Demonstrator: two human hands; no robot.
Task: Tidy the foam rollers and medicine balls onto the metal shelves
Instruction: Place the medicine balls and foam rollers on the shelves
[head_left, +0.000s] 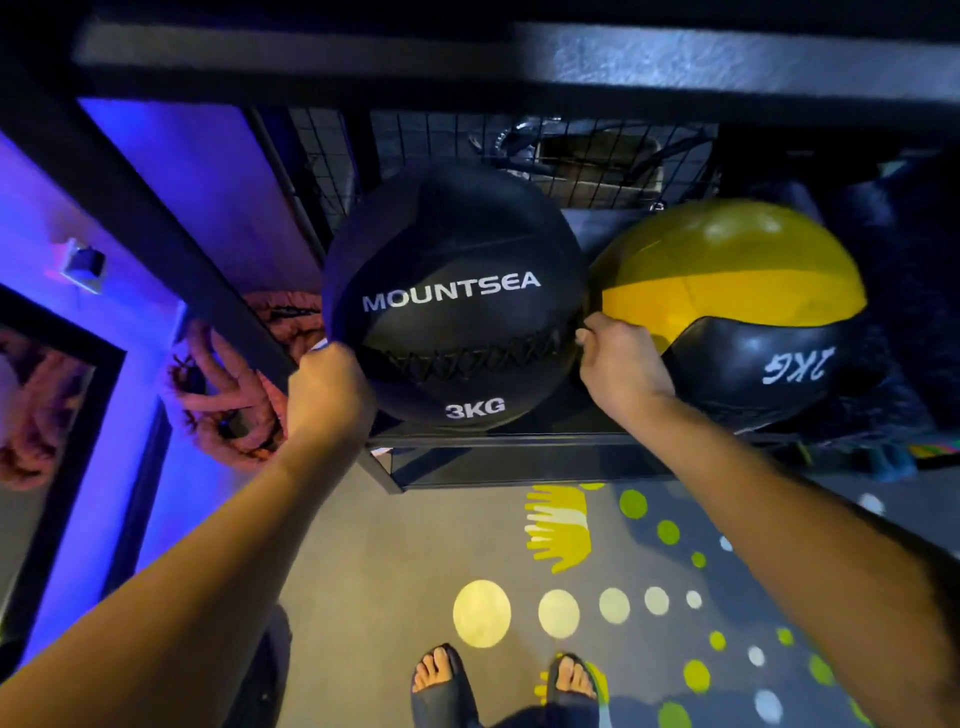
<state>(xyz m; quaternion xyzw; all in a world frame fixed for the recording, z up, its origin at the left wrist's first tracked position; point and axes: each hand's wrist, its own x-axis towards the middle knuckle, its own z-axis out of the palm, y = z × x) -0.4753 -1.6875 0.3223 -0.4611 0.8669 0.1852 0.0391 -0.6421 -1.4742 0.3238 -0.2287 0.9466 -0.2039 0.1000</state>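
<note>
A black medicine ball (457, 296) marked MOUNTSEA and 3KG rests on the low metal shelf (519, 441). My left hand (327, 389) presses against its lower left side, and my right hand (618, 364) holds its right side, fingers curled between the two balls. A yellow and black medicine ball (732, 306) marked 2KG sits on the same shelf, right of the black one and touching it. No foam roller is in view.
A black upright post (156, 228) of the rack slants past my left hand. A coiled orange battle rope (228, 384) lies left of the shelf. Wire mesh (571, 161) backs the shelf. A dotted mat (675, 597) covers the floor by my sandalled feet (509, 680).
</note>
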